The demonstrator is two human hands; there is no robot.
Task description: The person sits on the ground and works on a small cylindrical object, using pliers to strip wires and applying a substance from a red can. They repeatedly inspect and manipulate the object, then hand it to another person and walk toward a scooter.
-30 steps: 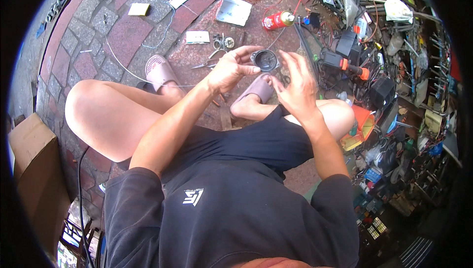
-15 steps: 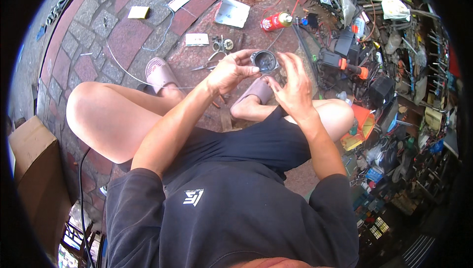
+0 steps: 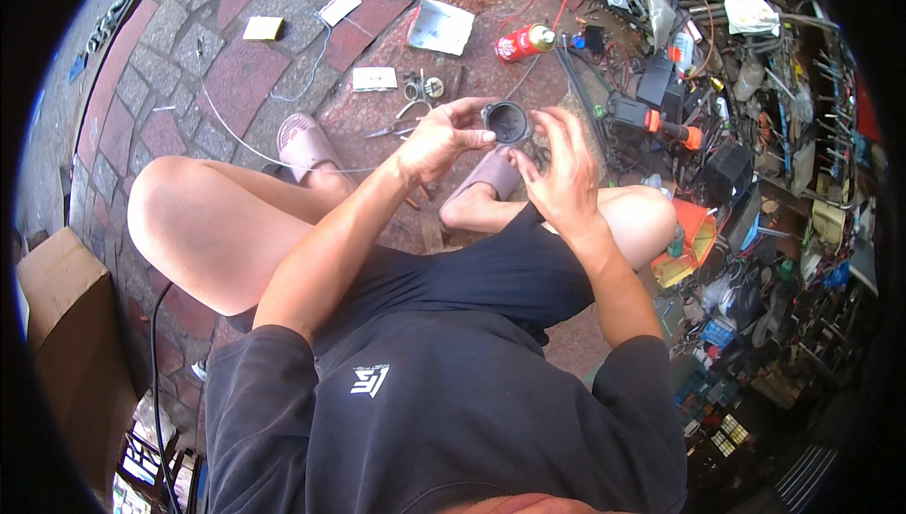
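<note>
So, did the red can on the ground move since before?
No. The red can sits in the same spot, right of the white box; the whole picture just shifted a little.

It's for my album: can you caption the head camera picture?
Left hand holding a round dark part, right hand close beside it, red can beyond.

round cup (image 3: pixel 510 123): matt | spray can (image 3: pixel 519 44): glossy | shirt (image 3: pixel 500 391): matt cloth | paving (image 3: pixel 245 80): rough stone
</note>
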